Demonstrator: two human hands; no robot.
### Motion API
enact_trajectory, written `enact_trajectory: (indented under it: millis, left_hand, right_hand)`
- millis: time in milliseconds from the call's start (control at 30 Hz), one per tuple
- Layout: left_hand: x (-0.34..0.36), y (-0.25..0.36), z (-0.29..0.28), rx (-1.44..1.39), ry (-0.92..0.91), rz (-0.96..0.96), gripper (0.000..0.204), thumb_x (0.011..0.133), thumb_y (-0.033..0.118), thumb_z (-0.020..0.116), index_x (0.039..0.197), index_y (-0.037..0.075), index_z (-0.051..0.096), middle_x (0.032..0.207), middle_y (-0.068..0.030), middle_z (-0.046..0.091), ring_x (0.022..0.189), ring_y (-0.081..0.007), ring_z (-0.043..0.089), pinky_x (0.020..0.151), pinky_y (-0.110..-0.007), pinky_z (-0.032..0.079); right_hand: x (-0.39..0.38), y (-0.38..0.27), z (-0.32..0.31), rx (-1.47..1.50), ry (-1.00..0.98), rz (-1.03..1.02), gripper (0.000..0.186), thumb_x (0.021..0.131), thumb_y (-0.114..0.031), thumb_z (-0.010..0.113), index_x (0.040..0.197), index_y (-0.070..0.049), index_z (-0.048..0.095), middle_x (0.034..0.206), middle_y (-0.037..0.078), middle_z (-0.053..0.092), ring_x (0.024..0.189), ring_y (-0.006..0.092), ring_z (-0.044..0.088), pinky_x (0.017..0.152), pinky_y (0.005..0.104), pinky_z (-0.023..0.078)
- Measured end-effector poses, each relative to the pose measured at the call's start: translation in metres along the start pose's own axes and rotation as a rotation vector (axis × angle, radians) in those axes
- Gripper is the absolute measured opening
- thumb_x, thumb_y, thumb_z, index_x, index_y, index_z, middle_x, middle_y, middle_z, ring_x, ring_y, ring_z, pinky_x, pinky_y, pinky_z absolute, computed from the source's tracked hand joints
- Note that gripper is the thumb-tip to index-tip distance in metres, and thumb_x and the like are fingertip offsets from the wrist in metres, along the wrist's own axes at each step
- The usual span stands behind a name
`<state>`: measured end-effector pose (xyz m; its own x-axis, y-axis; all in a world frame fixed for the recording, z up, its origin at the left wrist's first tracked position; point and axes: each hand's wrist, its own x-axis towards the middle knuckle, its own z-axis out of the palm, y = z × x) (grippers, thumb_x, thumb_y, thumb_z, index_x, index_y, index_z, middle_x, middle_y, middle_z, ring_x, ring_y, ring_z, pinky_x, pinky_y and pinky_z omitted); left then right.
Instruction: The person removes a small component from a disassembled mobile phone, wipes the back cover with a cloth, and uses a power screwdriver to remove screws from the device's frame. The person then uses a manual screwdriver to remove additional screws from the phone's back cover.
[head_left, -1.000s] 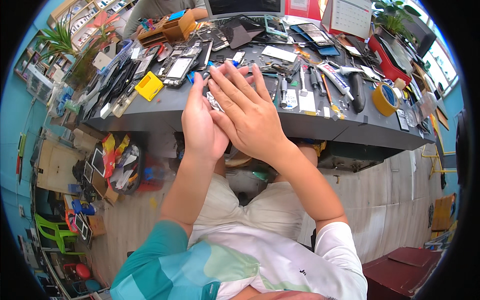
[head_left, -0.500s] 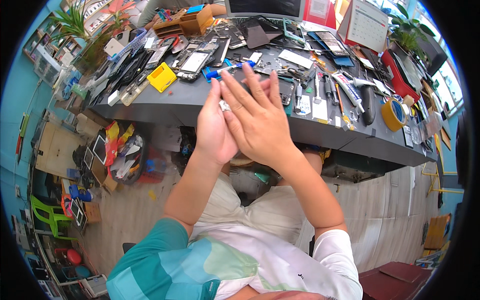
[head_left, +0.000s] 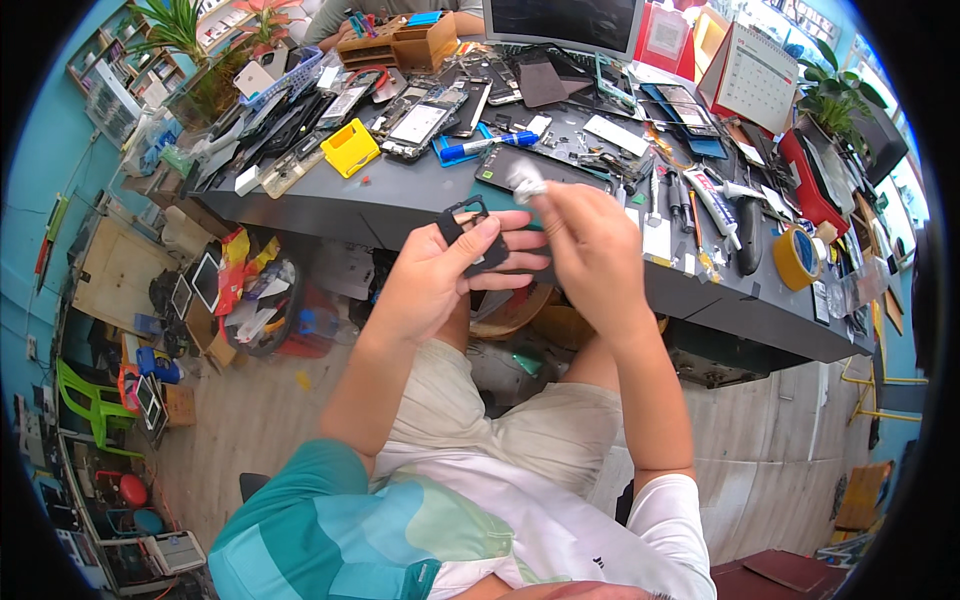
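My left hand [head_left: 425, 262] is closed on a small black phone part [head_left: 487, 258], a plate with an opening at its top end, pressed under the thumb against the fingers. Between the fingertips of my right hand [head_left: 598, 250] is a crumpled white tissue [head_left: 524, 180], slightly blurred, raised above the black part and apart from it. Just beyond, at the desk's front edge, lies a dark phone panel [head_left: 500, 170]. A blue marker [head_left: 488, 146] rests behind it.
Phone parts and tools crowd the grey desk [head_left: 300, 215]. A yellow holder [head_left: 350, 148] stands left; a yellow tape roll [head_left: 797, 258] and a white tube [head_left: 714, 205] lie right. At the back are a monitor [head_left: 565, 20] and a wooden organizer [head_left: 400, 45]. A filled bin [head_left: 290, 310] stands below.
My hands were pressed together with the white tissue between them. They have parted: the right has moved right with the tissue, and the black part now shows in my left.
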<state>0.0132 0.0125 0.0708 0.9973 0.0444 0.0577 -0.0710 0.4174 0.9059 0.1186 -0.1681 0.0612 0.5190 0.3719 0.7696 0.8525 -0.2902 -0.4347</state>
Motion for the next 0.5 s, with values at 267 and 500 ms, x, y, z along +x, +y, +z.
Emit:
enact_trajectory:
  millis: [267, 500]
  left_hand:
    - [0.079, 0.04, -0.083, 0.975, 0.207, 0.241, 0.043, 0.116, 0.031, 0.058, 0.144, 0.0, 0.067, 0.106, -0.0074, 0.075, 0.096, -0.0168, 0.074, 0.084, -0.031, 0.058]
    - [0.17, 0.061, -0.083, 1.688, 0.224, 0.144, 0.076, 0.097, 0.049, 0.073, 0.155, 0.001, 0.061, 0.148, -0.0306, 0.066, 0.138, -0.0429, 0.065, 0.115, -0.05, 0.053]
  right_hand:
    - [0.014, 0.011, -0.049, 0.273, 0.198, 0.39, 0.021, 0.106, -0.01, 0.074, 0.123, 0.002, 0.078, 0.088, 0.007, 0.079, 0.077, 0.0093, 0.07, 0.067, 0.0289, 0.054]
    - [0.013, 0.036, -0.075, 0.099, 0.127, 0.407, 0.027, 0.106, -0.016, 0.075, 0.127, 0.0, 0.076, 0.089, 0.004, 0.076, 0.078, 0.0055, 0.066, 0.064, 0.0236, 0.053]
